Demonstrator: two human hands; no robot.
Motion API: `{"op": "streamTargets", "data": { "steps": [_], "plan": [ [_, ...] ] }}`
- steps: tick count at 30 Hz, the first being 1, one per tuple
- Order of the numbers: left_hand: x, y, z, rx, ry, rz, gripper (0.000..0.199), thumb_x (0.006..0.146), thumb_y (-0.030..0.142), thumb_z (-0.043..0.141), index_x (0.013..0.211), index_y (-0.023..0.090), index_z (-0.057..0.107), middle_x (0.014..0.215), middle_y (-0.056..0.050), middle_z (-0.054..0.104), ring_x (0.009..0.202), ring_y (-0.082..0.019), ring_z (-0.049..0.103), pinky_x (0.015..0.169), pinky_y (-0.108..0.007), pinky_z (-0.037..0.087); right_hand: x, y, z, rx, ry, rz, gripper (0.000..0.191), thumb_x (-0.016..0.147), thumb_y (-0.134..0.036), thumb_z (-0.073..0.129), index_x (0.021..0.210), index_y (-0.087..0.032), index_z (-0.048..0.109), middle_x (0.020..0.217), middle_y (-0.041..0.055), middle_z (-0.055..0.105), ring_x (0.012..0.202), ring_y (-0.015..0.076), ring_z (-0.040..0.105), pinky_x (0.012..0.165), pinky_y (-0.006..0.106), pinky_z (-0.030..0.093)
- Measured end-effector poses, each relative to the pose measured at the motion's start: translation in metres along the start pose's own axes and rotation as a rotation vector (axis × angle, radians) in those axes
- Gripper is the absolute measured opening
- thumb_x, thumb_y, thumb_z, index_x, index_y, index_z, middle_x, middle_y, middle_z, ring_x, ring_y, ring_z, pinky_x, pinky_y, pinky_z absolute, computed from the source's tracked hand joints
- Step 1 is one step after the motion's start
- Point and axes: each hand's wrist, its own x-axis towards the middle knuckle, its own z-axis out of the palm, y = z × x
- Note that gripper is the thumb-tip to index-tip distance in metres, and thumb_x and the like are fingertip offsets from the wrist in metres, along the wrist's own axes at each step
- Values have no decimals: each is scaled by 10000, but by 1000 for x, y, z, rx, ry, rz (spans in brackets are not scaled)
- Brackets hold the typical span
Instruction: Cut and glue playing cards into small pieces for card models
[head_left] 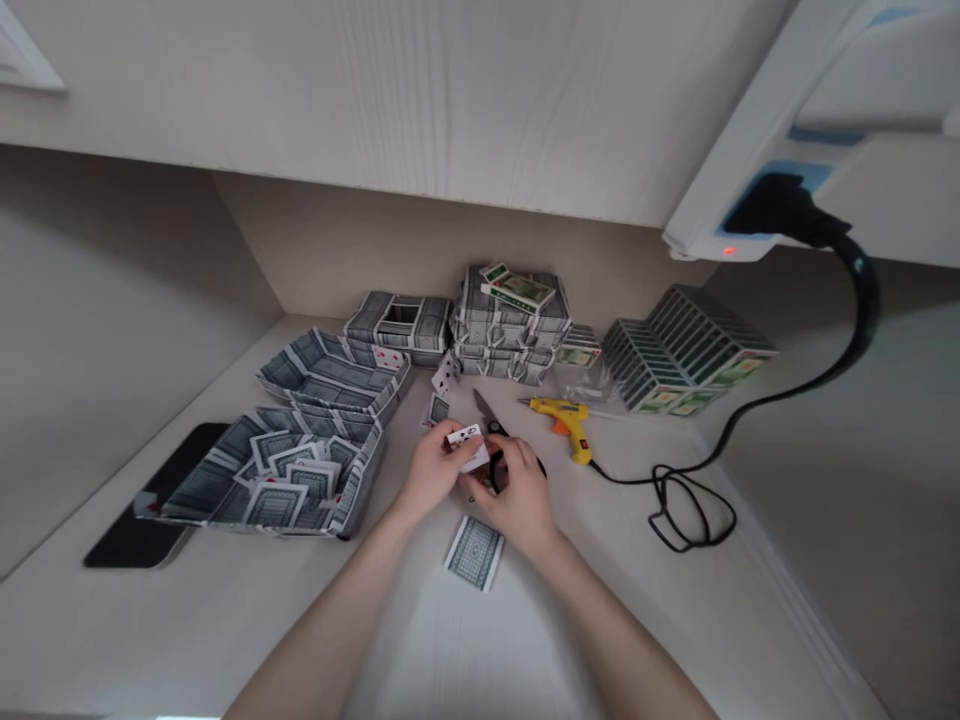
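The left hand (433,472) and right hand (519,490) are close together, fingers curled narrowly around a small white playing card (466,438), held just above the counter (420,640). Directly beneath them lie black-handled steel scissors (492,448), and a single green-backed playing card (474,552) rests face down nearer the person.

To the left, an open tray built from green-patterned playing cards (364,482) holds a loose scatter of similar cards. Another card-built tray (330,372), apparently bare inside, sits just behind it, beside a card-built box (397,322) with a dark rectangular opening. Further back rises a stack of card-built boxes (510,330), topped by a small green-and-white card packet (517,290). A yellow hot glue gun (564,425) lies to the right.
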Motion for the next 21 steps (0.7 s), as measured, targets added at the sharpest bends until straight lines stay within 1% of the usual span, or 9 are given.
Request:
{"op": "streamTargets", "data": {
  "steps": [3,5,8,9,11,14,16,18,21],
  "plan": [
    [-5,2,6,-95,-46,-10,256,671,386,607,722,136,624,656,-2,622,612,-117,547,572,-216,436,-3,0,2,-16,74,25,467,672,-322,598,1093,-161,474,936,92,575,881,225,531,756,363,447],
    [-8,1,10,-135,-66,-20,271,688,388,596,754,130,649,712,-24,649,654,-132,562,612,-235,450,-4,-1,3,4,110,46,457,669,-303,598,1080,-164,456,950,92,572,887,221,533,761,367,449],
    [-11,0,14,-147,-63,-8,257,709,377,585,761,137,662,731,-26,656,702,-143,572,655,-247,454,-5,-4,2,66,145,63,460,644,-290,622,1048,-172,437,989,94,571,920,220,536,787,372,449],
    [-12,0,15,-146,-62,8,251,717,373,580,764,141,664,741,-26,656,725,-146,575,679,-252,456,-5,-4,2,92,157,61,440,642,-284,624,1027,-177,440,1017,98,568,942,220,534,797,372,449],
    [-14,1,16,-144,-78,51,247,738,367,564,787,148,668,797,-37,657,792,-154,579,739,-264,453,-5,-4,1,140,174,49,341,666,-262,602,967,-188,461,1053,100,566,975,214,535,809,365,451],
    [-16,5,14,-143,-133,130,248,767,350,538,842,155,672,935,-66,635,919,-168,558,840,-281,423,-5,-2,0,189,174,36,187,716,-229,544,896,-194,504,1021,91,590,950,199,561,806,354,459],
    [-17,8,11,-145,-172,160,246,765,341,546,870,156,670,983,-77,606,970,-181,533,864,-291,410,-4,-1,-1,224,163,41,173,722,-228,541,889,-190,521,969,81,612,905,192,582,797,347,468],
    [-16,10,6,-158,-225,152,241,747,332,573,885,156,665,978,-76,588,968,-190,522,853,-296,411,-3,0,-2,280,137,48,181,717,-231,553,891,-186,530,922,67,626,846,179,601,773,333,483],
    [-13,11,-3,-209,-319,97,259,731,308,604,943,166,648,974,-62,584,944,-182,524,851,-290,394,-2,0,-4,404,95,40,185,716,-219,563,896,-185,542,894,50,638,757,154,619,715,300,508]
  ]
}}
